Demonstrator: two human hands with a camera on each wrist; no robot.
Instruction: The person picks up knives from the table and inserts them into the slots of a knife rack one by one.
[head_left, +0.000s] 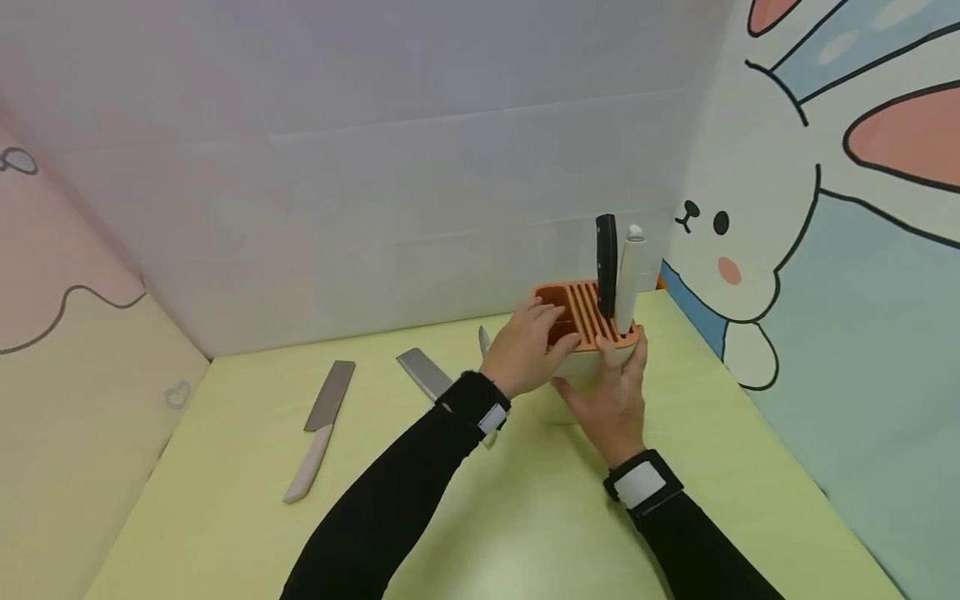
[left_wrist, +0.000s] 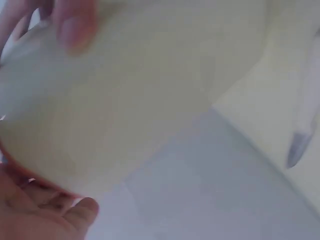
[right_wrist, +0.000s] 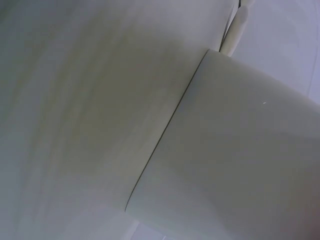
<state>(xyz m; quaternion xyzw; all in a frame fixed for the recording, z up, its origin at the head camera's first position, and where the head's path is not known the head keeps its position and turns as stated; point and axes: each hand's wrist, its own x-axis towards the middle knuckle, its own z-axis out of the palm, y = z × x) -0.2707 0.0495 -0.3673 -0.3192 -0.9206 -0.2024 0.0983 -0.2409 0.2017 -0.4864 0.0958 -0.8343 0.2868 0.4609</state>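
Note:
A knife block (head_left: 581, 362) with a pale body and an orange slotted top (head_left: 588, 312) stands at the back right of the table. A black-handled knife (head_left: 607, 258) and a white-handled knife (head_left: 630, 279) stick up from its right-hand slots. My left hand (head_left: 528, 346) holds the block's left rim, fingers over the wide opening. In the left wrist view its fingertips (left_wrist: 82, 212) curl at the orange edge. My right hand (head_left: 611, 404) grips the front right side, thumb and fingers spread round it. The block's pale side (right_wrist: 235, 145) fills much of the right wrist view.
A cleaver (head_left: 330, 400) with a pale handle lies on the yellow-green table (head_left: 225, 467) at left. A second grey blade (head_left: 423, 372) lies partly under my left arm, and another knife (head_left: 483, 340) shows behind my left wrist. A white wall (head_left: 375, 208) borders the back.

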